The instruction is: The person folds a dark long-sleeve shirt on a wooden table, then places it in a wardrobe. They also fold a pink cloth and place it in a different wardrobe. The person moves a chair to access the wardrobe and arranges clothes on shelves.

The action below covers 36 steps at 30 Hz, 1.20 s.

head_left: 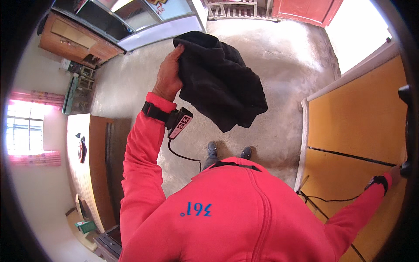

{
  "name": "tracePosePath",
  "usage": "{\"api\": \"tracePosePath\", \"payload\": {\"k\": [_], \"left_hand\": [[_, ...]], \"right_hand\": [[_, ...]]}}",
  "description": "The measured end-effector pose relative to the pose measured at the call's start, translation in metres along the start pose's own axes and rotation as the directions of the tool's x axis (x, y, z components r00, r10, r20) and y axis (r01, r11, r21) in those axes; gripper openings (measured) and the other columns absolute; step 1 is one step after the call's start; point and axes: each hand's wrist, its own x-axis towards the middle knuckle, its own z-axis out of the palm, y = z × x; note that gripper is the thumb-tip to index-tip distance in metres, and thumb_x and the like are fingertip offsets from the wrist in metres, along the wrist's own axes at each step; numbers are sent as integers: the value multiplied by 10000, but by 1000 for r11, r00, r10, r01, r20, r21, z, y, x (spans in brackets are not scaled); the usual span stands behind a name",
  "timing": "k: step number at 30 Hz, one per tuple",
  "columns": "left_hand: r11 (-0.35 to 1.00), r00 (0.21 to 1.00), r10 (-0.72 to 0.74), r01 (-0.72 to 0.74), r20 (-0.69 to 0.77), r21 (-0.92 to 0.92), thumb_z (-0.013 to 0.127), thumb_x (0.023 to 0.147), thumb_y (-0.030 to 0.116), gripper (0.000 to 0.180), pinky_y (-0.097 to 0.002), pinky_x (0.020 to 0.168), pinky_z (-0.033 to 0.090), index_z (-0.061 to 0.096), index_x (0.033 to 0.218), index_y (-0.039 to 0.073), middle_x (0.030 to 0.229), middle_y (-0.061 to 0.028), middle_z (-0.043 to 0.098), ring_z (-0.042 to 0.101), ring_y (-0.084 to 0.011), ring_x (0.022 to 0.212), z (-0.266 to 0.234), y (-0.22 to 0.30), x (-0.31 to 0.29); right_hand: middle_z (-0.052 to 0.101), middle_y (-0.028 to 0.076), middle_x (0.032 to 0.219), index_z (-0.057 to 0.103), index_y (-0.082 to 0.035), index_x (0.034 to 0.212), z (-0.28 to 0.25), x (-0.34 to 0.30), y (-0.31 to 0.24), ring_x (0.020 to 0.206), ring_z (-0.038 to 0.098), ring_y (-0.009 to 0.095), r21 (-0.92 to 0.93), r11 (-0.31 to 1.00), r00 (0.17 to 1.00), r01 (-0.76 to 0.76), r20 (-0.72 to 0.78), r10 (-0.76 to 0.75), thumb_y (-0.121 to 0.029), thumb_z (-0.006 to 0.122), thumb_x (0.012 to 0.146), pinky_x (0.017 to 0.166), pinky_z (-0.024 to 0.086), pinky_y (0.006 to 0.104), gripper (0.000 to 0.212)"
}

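A crumpled black cloth garment (220, 81) hangs over the concrete floor, and its exact kind is hidden by the folds. My left hand (170, 73) grips it by its left edge, the arm stretched forward. Far out to the right, my right hand (395, 174) reaches to the yellow-orange panels (355, 118). It is beside a dark object (406, 131) at the rim of the picture, cut off by the dark border. The fingers there are too small and shadowed to make out.
A wooden cabinet (89, 161) stands at the left, below a window (30, 126). Farther back are a brown cupboard (72, 39) and a glass-fronted cabinet (161, 31). A red door (305, 11) is at the far right. A thin cable (334, 200) runs to my right wrist.
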Motion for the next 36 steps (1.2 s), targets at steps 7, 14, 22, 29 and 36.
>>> {"api": "tracePosePath", "payload": {"k": [7, 14, 22, 29, 36], "left_hand": [[993, 988, -119, 115, -94, -39, 476, 876, 238, 324, -327, 817, 469, 524, 1076, -12, 1006, -112, 600, 584, -220, 889, -39, -18, 7], [990, 955, -133, 142, -264, 18, 518, 839, 182, 342, -310, 813, 447, 503, 1111, -25, 1007, -100, 593, 573, -207, 896, -86, -27, 1], [808, 845, 213, 130, -490, 575, 536, 869, 183, 263, -238, 679, 472, 560, 1034, -20, 874, -22, 611, 558, -94, 743, -117, -29, -5], [656, 640, 531, 105, -556, 747, 534, 872, 219, 224, -189, 551, 376, 587, 982, 31, 764, 74, 546, 433, -16, 627, -195, 27, 35], [766, 507, 563, -23, -653, 643, 536, 866, 189, 262, -259, 685, 491, 563, 1055, 9, 917, -47, 621, 597, -134, 760, -303, 103, 60]], "right_hand": [[516, 84, 1134, 467, -8, 1141, -9, -223, -346, 984, 529, 201, 942, 115, 624, -316, 297, -722, -187, 462, 880, 860, 420, 301, 316], [609, 184, 926, 548, -4, 1025, -97, -453, -557, 869, 584, 293, 973, -202, -37, -115, -207, -978, -170, 620, 776, 750, 453, 368, 307], [591, 61, 706, 588, 0, 968, -53, -399, -702, 620, 521, 114, 884, -434, -52, -174, -449, -892, -187, 512, 864, 596, 437, 259, 227], [613, 37, 863, 572, -29, 1066, -123, -420, -883, 773, 551, 109, 797, -577, -290, -178, -602, -744, -207, 494, 890, 747, 440, 238, 262], [618, 7, 873, 582, -34, 1069, -177, -517, -1044, 803, 540, 117, 569, -810, -515, -142, -741, -430, -126, 545, 860, 765, 438, 255, 231]]}}
